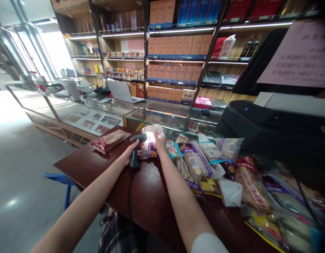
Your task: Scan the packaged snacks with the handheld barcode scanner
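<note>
My left hand is wrapped round a black handheld scanner, whose cable runs down over the table edge. Bright light from its head falls on a purple and clear snack package just to the right. My right hand grips the upper right side of that package and holds it up against the scanner's front. A red and clear snack package lies by itself on the left of the dark red table. Many packaged snacks, among them a purple-banded bag, are heaped right of my right hand.
Behind the table runs a glass display counter with an open laptop on it. A black machine stands at the right behind the heap. A blue stool is at the left. Shelves of boxes line the back wall.
</note>
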The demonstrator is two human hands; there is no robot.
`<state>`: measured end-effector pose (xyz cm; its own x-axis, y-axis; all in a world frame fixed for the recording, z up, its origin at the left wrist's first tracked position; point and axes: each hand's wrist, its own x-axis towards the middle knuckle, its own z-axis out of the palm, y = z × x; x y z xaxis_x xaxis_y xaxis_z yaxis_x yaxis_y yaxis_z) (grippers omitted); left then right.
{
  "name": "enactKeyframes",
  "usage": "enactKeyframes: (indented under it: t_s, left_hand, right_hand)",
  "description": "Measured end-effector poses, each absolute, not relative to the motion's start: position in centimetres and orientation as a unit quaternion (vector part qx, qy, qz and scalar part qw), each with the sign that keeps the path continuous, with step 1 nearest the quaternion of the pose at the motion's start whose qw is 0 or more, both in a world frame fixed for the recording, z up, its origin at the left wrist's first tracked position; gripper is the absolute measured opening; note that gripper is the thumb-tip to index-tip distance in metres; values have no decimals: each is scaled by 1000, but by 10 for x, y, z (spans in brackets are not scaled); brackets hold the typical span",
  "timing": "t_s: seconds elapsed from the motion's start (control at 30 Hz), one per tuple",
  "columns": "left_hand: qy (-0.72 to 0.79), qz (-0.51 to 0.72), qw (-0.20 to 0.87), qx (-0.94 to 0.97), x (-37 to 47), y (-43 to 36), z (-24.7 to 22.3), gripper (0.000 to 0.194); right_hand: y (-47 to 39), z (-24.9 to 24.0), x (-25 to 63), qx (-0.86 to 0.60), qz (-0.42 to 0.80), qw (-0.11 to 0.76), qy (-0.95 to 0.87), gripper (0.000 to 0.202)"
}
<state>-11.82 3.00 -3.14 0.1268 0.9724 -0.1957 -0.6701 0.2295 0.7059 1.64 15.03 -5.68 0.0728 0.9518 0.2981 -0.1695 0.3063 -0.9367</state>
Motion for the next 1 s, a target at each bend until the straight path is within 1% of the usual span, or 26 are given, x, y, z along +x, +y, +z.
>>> enactKeyframes:
  t_s: [0.23,0.47,0.57,0.83,0.93,1.0]
  left_hand:
    - [317,599,705,211,-117,28,-28,30]
    - [314,592,714,201,-118,29,-29,23]
    - [300,596,716,206,-118,29,-30,24]
    - [280,609,711,212,-118,26,-25,29]
    - [275,604,719,206,-121,24,-24,27]
    - [280,609,713,206,-125,24,-26,26]
  right_hand:
    - [151,-58,13,-383,437,638,-506,47]
    - [154,-62,12,-376,425,641,-517,45]
    - [153,-61,13,-382,422,638,-519,45]
    - [143,-51,17,-404,435,610,-524,48]
    - [138,-39,19,-396,413,582,-578,42]
    - [134,-24,22,-383,364,558,-640,35]
